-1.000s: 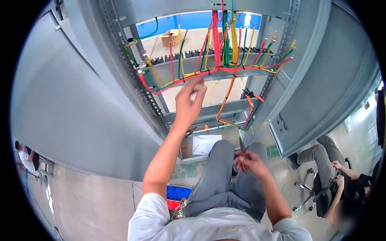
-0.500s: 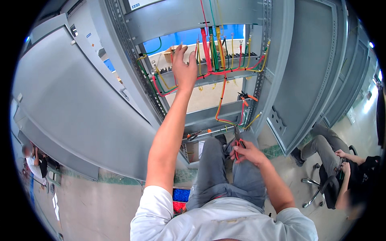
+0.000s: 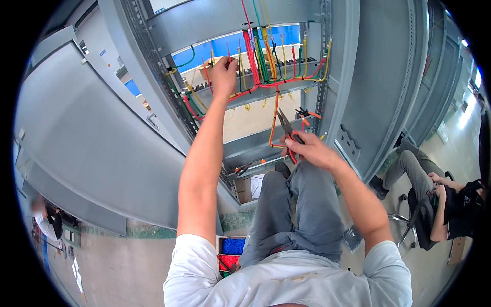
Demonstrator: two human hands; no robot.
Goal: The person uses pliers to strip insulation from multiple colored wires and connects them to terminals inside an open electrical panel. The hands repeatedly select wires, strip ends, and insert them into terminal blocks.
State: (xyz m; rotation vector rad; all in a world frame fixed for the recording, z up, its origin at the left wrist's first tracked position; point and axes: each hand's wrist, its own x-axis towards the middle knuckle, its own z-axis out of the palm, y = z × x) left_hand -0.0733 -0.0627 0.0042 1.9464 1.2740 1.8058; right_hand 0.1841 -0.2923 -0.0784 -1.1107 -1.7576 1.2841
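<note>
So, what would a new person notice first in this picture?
First, the bundle of red, yellow and green wires inside the open grey cabinet, at the top centre. The left hand reaches up and pinches a wire there. Lower, the right hand holds red-handled pliers above the knees.

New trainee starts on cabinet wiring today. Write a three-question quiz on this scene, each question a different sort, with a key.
1. True or false: the left hand is raised to the wires inside the open grey cabinet.
2. What does the right hand hold? A) a hammer B) red-handled pliers C) a tape roll
3. Fill in: by the person's left side a tray holds blue and ___ small parts.

Key: 1 true; 2 B; 3 red.
</note>
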